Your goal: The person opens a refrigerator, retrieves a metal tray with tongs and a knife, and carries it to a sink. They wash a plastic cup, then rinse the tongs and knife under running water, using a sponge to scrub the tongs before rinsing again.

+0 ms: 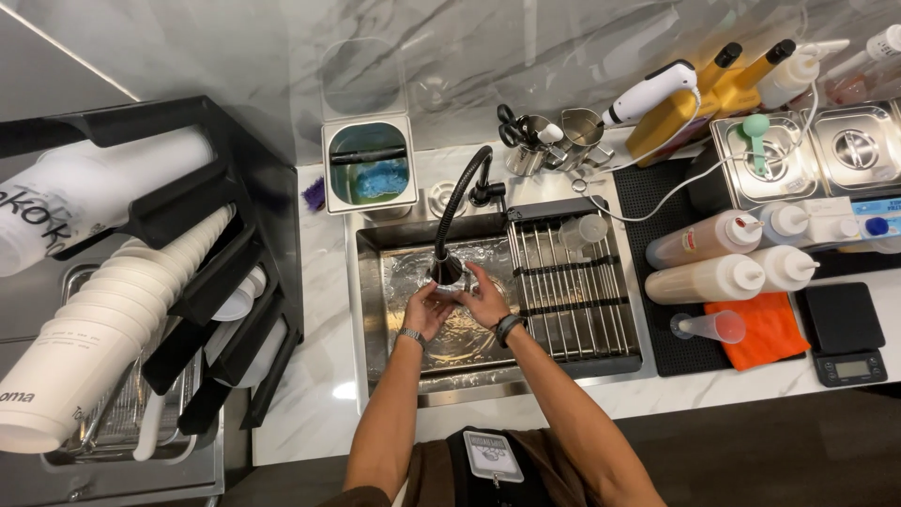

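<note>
Overhead view of a drinks counter. The back wall [282,47] is pale grey-veined marble, glossy with reflected light. The countertop [319,376] is matching white marble, with a steel sink [375,310] set into it and a ribbed drying rack [572,291] over its right half. At left stands a black cup dispenser [225,282] holding stacked white paper cups [141,291]. At right, black mats [657,197] carry squeeze bottles [704,279], an orange cloth [770,329] and a small scale [845,333].

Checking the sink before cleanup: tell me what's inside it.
Inside the sink: running water, both hands, left hand and right hand, holding a small item under the faucet. The item itself is mostly covered by fingers.
</note>
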